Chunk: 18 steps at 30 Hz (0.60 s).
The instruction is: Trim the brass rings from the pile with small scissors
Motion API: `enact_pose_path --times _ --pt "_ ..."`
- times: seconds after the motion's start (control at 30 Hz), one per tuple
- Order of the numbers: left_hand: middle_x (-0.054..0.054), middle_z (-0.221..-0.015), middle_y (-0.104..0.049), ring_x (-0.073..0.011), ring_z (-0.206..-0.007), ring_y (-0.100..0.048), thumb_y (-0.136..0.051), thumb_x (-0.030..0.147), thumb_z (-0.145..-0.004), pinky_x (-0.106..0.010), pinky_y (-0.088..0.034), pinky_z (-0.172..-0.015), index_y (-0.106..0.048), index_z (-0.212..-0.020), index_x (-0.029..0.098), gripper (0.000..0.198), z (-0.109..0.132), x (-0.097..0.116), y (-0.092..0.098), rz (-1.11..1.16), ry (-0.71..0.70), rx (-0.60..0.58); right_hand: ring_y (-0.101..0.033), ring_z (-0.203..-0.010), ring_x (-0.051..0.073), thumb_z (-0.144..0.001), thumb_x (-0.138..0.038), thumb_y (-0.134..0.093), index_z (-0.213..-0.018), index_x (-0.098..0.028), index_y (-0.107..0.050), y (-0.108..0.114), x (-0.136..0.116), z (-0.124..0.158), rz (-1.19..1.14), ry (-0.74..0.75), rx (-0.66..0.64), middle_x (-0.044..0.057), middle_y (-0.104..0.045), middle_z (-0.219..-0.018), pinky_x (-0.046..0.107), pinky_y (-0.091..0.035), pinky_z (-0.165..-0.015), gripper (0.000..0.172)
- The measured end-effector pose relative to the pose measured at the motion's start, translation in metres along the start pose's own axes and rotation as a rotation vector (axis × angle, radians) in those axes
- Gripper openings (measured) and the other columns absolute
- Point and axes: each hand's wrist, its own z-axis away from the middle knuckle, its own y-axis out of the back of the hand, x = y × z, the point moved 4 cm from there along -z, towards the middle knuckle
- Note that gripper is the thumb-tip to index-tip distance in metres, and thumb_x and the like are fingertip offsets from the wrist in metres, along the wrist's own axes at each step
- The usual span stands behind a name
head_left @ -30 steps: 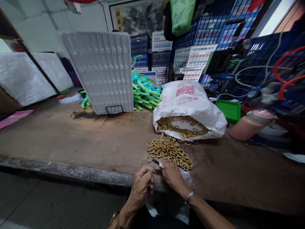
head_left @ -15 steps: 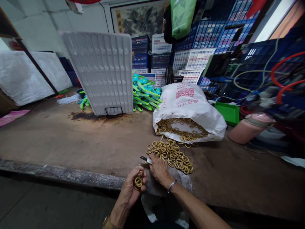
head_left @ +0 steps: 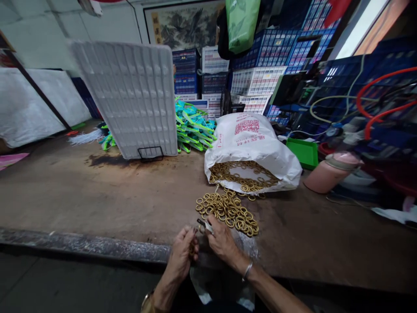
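- The left hand point(head_left: 182, 251) is curled closed around a few brass-coloured rings point(head_left: 191, 250), mostly hidden by the fingers.
- The right hand point(head_left: 223, 239) is closed on a small knife point(head_left: 201, 223), its dark blade pointing towards the left hand; the two hands are near each other but apart.
- A single ring point(head_left: 201, 228) shows just below the blade; whether it is held, I cannot tell.
- Just beyond the right hand, a loose pile of rings point(head_left: 230, 211) lies on the brown tabletop point(head_left: 130, 195).
- Behind the pile, a white sack point(head_left: 250, 141) lies on its side, its open mouth facing the hands, with more rings inside.
- Right of the sack are a green tray point(head_left: 303, 153) and a tilted pink bottle point(head_left: 329, 174).
- Left of it are green-and-blue pieces point(head_left: 194, 130), heaped partly behind an upright ribbed panel point(head_left: 130, 95).
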Motion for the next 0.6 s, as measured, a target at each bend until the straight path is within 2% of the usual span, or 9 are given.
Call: enact_pose_path --times 0.1,0.2,0.33,0.43,0.6 --pt "0.006 -0.053 -0.043 -0.0036 -0.038 -0.037 -0.057 0.049 -0.068 -0.013 -0.025 -0.032 -0.048 -0.073 0.016 0.034 0.000 -0.002 -0.008 -0.148 -0.025 -0.033 -0.050 -0.066 0.013 -0.063 -0.003 -0.038 -0.081 -0.019 -0.047 0.010 -0.002 0.011 -0.048 0.027 0.026 0.001 -0.056 -0.073 0.020 -0.031 -0.059 0.026" --pt "0.007 -0.052 -0.041 -0.0034 -0.037 -0.036 -0.057 0.050 -0.067 -0.014 -0.025 -0.033 -0.047 -0.067 0.016 0.035 0.000 -0.001 -0.015 -0.225 -0.048 -0.062 -0.049 -0.063 0.012 -0.065 -0.005 -0.038 -0.078 -0.020 -0.048 0.012 0.001 0.016 -0.102 0.012 0.019 0.001 -0.056 -0.070 0.020 -0.032 -0.059 0.022" --pt "0.007 -0.045 -0.039 -0.0039 -0.035 -0.031 -0.053 0.050 -0.069 -0.015 -0.024 -0.034 -0.044 -0.062 0.017 0.035 0.000 0.000 -0.019 -0.347 -0.083 -0.061 -0.049 -0.061 0.012 -0.074 -0.018 -0.038 -0.073 -0.020 -0.048 0.010 0.010 0.014 -0.279 -0.097 0.027 -0.001 -0.054 -0.065 0.020 -0.035 -0.056 0.010" --pt "0.007 -0.042 -0.038 -0.0052 -0.034 -0.029 -0.050 0.047 -0.071 -0.017 -0.024 -0.036 -0.043 -0.059 0.018 0.032 -0.001 0.001 -0.018 -0.457 -0.109 -0.018 -0.050 -0.061 0.012 -0.076 -0.027 -0.037 -0.072 -0.019 -0.049 0.011 0.013 0.012 -0.411 -0.194 0.004 -0.001 -0.054 -0.065 0.020 -0.036 -0.057 0.016" --pt "0.003 -0.051 -0.041 -0.0096 -0.050 -0.036 -0.057 0.031 -0.070 -0.020 -0.031 -0.052 -0.052 -0.054 0.017 0.022 0.002 0.009 -0.020 -0.522 -0.416 -0.016 -0.043 -0.054 0.011 -0.077 -0.036 -0.035 -0.061 -0.019 -0.046 0.015 0.008 0.011 -0.432 -0.265 -0.096 -0.004 -0.046 -0.055 0.021 -0.034 -0.053 0.026"
